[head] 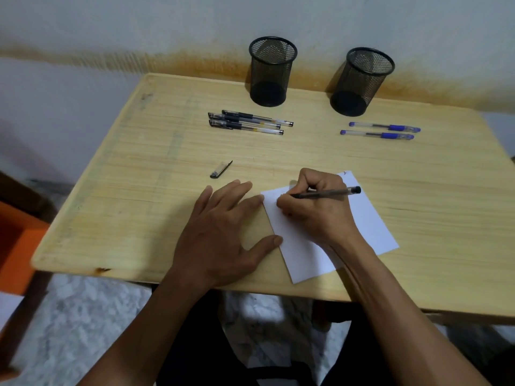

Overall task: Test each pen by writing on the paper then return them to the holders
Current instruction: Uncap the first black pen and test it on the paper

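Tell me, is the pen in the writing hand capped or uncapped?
Uncapped. The right hand holds the black pen with its tip on the paper, and a loose cap lies on the table.

black mesh holders [272,70], blue pens [384,126], white paper [370,221]

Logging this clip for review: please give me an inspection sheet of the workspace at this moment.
Surface: wooden table, pale, scuffed at left.
Job's things: white paper near front edge; black pen writing on it; three black pens and two blue pens lying capped; two mesh holders at back, apparently empty.
Clutter: loose pen cap.
Grippers: right hand grips the black pen; left hand flat, steadying the paper.
Cables: nothing seen.
Surroundings: stained wall, marble-pattern floor, orange furniture at left.
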{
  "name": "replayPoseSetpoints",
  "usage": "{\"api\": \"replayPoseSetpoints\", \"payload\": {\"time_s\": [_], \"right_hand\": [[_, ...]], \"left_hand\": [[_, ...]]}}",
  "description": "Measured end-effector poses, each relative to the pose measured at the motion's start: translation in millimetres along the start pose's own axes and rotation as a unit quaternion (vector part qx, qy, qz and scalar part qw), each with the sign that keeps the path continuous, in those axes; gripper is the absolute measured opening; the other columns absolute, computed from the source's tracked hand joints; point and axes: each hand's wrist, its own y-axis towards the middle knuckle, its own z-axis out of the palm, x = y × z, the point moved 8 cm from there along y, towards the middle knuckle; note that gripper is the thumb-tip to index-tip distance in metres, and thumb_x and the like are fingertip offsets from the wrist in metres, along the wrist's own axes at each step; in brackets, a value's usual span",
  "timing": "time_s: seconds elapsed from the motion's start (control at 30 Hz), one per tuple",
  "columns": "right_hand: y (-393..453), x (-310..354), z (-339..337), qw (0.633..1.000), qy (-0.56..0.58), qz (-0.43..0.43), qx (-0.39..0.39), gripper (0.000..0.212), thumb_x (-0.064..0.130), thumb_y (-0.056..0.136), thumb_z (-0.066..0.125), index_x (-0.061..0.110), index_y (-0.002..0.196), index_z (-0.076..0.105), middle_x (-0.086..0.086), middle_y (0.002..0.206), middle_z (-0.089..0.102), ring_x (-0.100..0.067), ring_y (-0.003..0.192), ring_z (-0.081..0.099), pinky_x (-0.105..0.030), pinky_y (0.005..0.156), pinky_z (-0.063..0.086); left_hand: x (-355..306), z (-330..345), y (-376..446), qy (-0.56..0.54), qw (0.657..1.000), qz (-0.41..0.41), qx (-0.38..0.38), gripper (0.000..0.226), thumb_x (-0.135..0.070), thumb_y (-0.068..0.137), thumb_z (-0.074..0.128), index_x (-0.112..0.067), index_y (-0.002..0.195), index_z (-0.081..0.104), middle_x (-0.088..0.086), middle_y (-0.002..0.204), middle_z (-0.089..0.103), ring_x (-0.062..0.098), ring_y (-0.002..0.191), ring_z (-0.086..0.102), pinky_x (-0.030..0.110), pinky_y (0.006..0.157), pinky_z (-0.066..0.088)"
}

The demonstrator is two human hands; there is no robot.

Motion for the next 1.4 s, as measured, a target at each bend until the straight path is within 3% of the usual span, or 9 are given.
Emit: {"api": "replayPoseSetpoints", "payload": {"time_s": [0.27,0.43,0.6,0.77,0.9,1.0,1.07,1.17,1.4], "right_hand": [[-2,3,-2,1.0,0.006,-0.009,-0.009,0.024,-0.004,0.07,0.07,0.004,0.057,0.05,-0.009,0.053,0.06,-0.013,0.054,0.053,-0.028,0.053,0.043],[4,-12,-10,0.971,0.228,0.063,-0.018,0.024,-0.017,0.077,0.063,0.0,0.066,0.049,-0.022,0.058,0.058,-0.028,0.056,0.056,-0.038,0.055,0.046],[0,-10,-17,0.958,0.28,0.056,-0.012,0.01,-0.017,0.086,0.061,-0.011,0.079,0.057,-0.013,0.057,0.063,-0.028,0.054,0.057,-0.046,0.07,0.055],[-1,-9,-18,0.956,0.288,0.06,-0.007,0.015,-0.013,0.085,0.065,-0.002,0.077,0.06,-0.018,0.066,0.065,-0.03,0.065,0.062,-0.041,0.064,0.053],[-3,-8,-17,0.952,0.301,0.057,0.001,0.015,-0.01,0.087,0.068,-0.002,0.078,0.059,-0.021,0.067,0.064,-0.026,0.057,0.059,-0.037,0.058,0.05],[-4,-10,-16,0.949,0.312,0.053,0.01,0.017,-0.007,0.087,0.071,0.0,0.079,0.058,-0.019,0.066,0.063,-0.028,0.055,0.058,-0.041,0.062,0.05],[-3,-11,-17,0.947,0.316,0.05,0.012,0.018,-0.004,0.086,0.074,0.002,0.079,0.059,-0.019,0.068,0.065,-0.029,0.058,0.06,-0.042,0.064,0.051],[-1,-12,-17,0.95,0.309,0.046,0.012,0.019,0.002,0.082,0.08,0.01,0.076,0.064,-0.019,0.074,0.07,-0.031,0.065,0.065,-0.04,0.064,0.052],[-4,-12,-16,0.949,0.309,0.055,0.019,0.016,0.003,0.083,0.078,0.017,0.09,0.078,-0.011,0.088,0.079,-0.024,0.077,0.071,-0.043,0.076,0.058]], "left_hand": [[0,-1,0,-0.014,1.0,0.007,-0.01,0.075,-0.075,0.075,0.052,-0.029,0.135,0.054,-0.005,0.15,0.045,0.013,0.145,0.032,0.05,0.118,0.022],[-2,-1,0,0.021,0.999,0.019,-0.033,0.073,-0.074,0.077,0.054,-0.026,0.132,0.059,-0.001,0.146,0.05,0.017,0.14,0.041,0.052,0.114,0.03],[-2,0,-2,0.02,0.998,0.029,-0.043,0.074,-0.075,0.079,0.052,-0.024,0.133,0.06,-0.002,0.147,0.051,0.016,0.14,0.04,0.053,0.113,0.032],[-3,-1,0,0.026,0.999,0.003,-0.021,0.071,-0.076,0.079,0.049,-0.032,0.134,0.057,-0.01,0.148,0.048,0.009,0.141,0.035,0.043,0.119,0.024],[1,-25,1,-0.07,0.983,-0.06,-0.158,0.04,-0.049,0.083,0.072,-0.018,0.109,0.072,-0.003,0.117,0.069,0.016,0.115,0.059,0.04,0.097,0.048],[16,-53,5,-0.043,0.951,-0.154,-0.265,0.025,-0.029,0.088,0.068,-0.015,0.109,0.07,0.004,0.111,0.069,0.026,0.108,0.058,0.043,0.092,0.048],[29,-58,16,0.013,0.951,-0.214,-0.221,0.028,-0.03,0.093,0.059,-0.015,0.116,0.067,0.007,0.12,0.065,0.029,0.115,0.052,0.044,0.096,0.041],[42,-52,31,0.08,0.957,-0.249,-0.125,0.03,-0.033,0.097,0.054,-0.012,0.103,0.073,0.012,0.117,0.065,0.035,0.113,0.052,0.045,0.094,0.042],[34,-51,37,0.08,0.968,-0.201,-0.128,0.017,-0.025,0.094,0.059,-0.019,0.099,0.075,0.006,0.107,0.069,0.031,0.103,0.057,0.044,0.087,0.043]]}}
